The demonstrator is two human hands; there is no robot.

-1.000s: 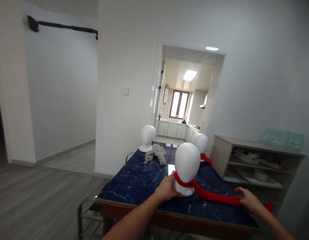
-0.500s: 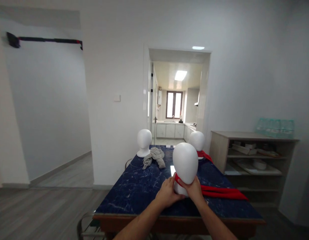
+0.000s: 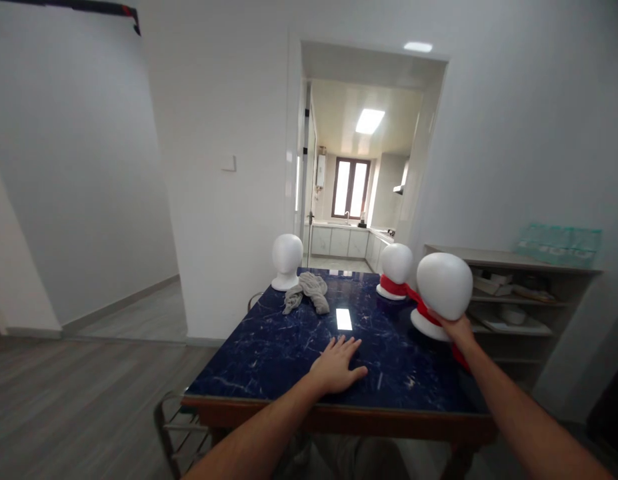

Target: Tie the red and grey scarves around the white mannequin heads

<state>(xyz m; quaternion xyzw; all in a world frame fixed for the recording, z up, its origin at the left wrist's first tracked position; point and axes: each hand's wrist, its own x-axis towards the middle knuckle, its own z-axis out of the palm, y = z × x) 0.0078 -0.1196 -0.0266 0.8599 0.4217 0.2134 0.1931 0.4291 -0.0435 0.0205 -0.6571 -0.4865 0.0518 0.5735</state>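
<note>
Comparing with half a second ago, I see my right hand [image 3: 456, 328] now gripping the scarfed mannequin head [image 3: 443, 285] by its neck, carried from the table's middle to its right side, while my left hand [image 3: 337, 364] lies open and flat on the table [image 3: 269, 353].

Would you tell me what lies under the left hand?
Left hand lies flat, fingers spread, on the dark blue marble table. Whatever sits beneath the palm itself is covered.

Likely a home, kitchen [image 3: 351, 233] through doorway [image 3: 361, 167]
</note>
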